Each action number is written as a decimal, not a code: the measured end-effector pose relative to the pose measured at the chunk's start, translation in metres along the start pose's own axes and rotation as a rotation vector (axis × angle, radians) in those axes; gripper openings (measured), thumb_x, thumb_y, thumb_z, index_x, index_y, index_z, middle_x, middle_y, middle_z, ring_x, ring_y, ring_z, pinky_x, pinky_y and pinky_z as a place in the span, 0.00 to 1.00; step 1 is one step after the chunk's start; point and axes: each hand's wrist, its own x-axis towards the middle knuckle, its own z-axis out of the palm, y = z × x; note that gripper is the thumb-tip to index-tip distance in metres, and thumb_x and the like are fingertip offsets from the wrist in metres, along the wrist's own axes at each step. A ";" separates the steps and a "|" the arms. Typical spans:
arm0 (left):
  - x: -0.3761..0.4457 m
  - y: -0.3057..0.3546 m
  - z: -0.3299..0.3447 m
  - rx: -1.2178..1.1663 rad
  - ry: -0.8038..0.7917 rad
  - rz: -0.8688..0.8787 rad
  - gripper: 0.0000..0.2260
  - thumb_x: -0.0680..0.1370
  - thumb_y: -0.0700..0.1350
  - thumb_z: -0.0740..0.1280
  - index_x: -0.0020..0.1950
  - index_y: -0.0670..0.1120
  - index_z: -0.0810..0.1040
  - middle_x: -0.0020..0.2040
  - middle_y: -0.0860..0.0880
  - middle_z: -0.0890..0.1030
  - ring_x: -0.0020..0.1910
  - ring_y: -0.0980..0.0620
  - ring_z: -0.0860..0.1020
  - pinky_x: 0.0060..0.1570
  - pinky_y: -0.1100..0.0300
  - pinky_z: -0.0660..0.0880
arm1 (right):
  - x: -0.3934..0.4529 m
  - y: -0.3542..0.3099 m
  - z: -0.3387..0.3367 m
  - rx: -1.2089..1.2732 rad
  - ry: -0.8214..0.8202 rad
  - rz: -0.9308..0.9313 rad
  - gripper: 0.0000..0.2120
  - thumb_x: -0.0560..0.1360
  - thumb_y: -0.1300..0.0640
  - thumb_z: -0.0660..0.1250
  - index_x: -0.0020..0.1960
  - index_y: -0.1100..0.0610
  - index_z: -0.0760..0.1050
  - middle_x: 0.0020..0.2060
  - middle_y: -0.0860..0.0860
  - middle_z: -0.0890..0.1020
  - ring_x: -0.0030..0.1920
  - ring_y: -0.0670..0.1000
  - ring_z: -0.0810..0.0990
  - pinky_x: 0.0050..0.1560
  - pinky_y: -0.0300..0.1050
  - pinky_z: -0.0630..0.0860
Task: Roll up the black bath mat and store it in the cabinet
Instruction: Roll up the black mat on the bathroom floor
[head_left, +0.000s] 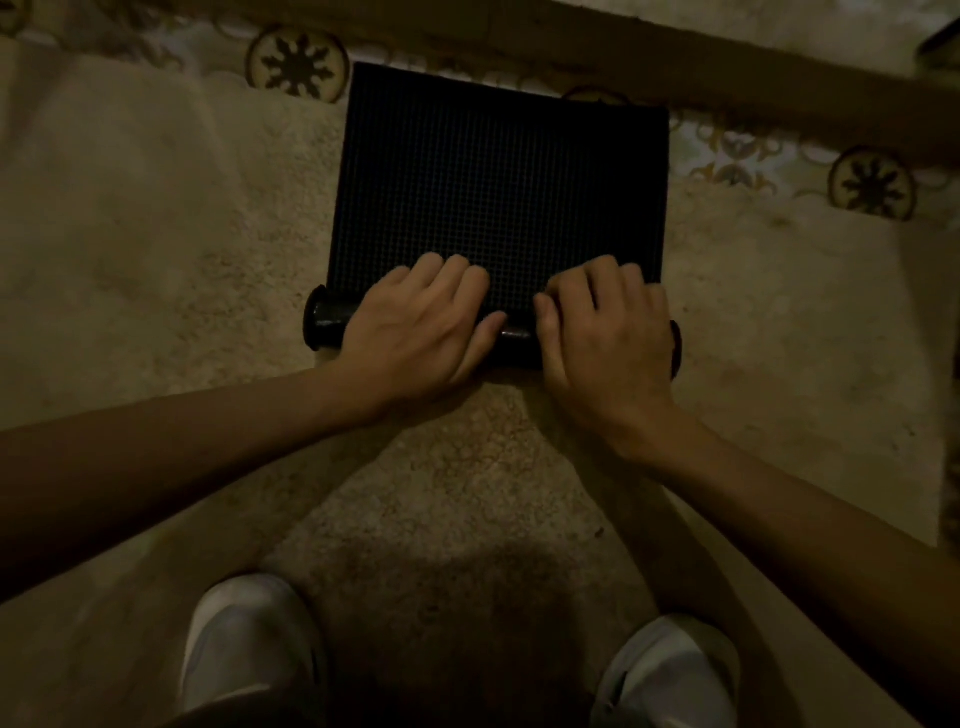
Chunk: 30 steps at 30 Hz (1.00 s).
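Black grid-textured rubber bath mat (498, 192) lies on the beige carpet (156, 208), near edge rolled into a tight tube, left hand (415, 322) and right hand (608, 332) pressed palm-down side by side on it, probably for even tension; cabinet not visible in this dim view.

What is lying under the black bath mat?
The black bath mat lies mostly on a beige carpet; its far edge reaches a patterned border. Both hands press its rolled near end. The floor beneath stays hidden.
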 end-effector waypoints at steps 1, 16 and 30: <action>0.003 -0.001 0.000 -0.005 0.002 -0.001 0.17 0.84 0.55 0.50 0.50 0.43 0.71 0.43 0.44 0.75 0.39 0.45 0.72 0.35 0.52 0.66 | -0.001 -0.002 0.002 -0.012 0.000 -0.012 0.17 0.85 0.49 0.54 0.51 0.60 0.75 0.45 0.58 0.78 0.44 0.60 0.74 0.42 0.55 0.68; 0.002 -0.006 0.002 0.032 0.013 0.010 0.26 0.81 0.59 0.55 0.63 0.39 0.75 0.53 0.40 0.78 0.47 0.40 0.74 0.46 0.47 0.70 | 0.052 0.013 0.002 0.109 -0.183 -0.020 0.22 0.86 0.49 0.50 0.41 0.56 0.74 0.31 0.51 0.76 0.30 0.54 0.75 0.30 0.46 0.64; 0.035 -0.018 0.007 0.014 0.102 -0.134 0.16 0.83 0.56 0.54 0.56 0.45 0.72 0.59 0.37 0.74 0.54 0.39 0.72 0.54 0.46 0.67 | 0.065 0.014 0.011 0.007 -0.009 0.002 0.18 0.85 0.50 0.53 0.47 0.57 0.77 0.38 0.54 0.79 0.38 0.56 0.75 0.34 0.49 0.66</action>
